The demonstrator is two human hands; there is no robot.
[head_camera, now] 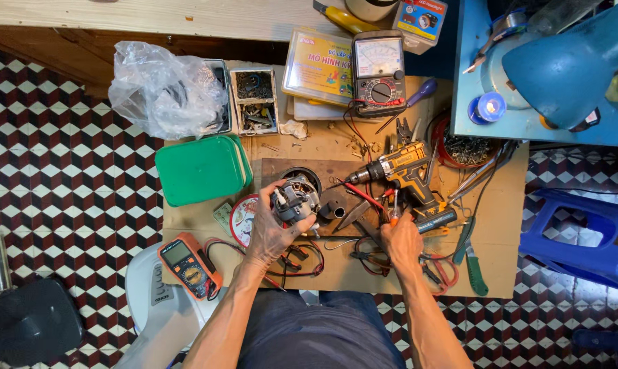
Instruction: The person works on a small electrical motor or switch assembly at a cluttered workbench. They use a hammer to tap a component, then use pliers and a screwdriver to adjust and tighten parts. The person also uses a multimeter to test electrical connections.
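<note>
Gripping the small electric motor [294,200] in the left hand [273,232], the person held it raised over the cardboard-covered tabletop [500,253], at about 9 o'clock from the cordless drill [398,172]. The left fingers were curled firmly round the motor body. The right hand [401,239] was closed round a red-handled screwdriver [394,213], shaft pointing toward 12 o'clock. For sound work, the motor should probably be braced steady and the tip seated squarely before any turning. Both forearms extended from 6 o'clock, wrists straight. An orange multimeter [189,265] lay at 8 o'clock, a green lidded box [201,169] at 10 o'clock.
</note>
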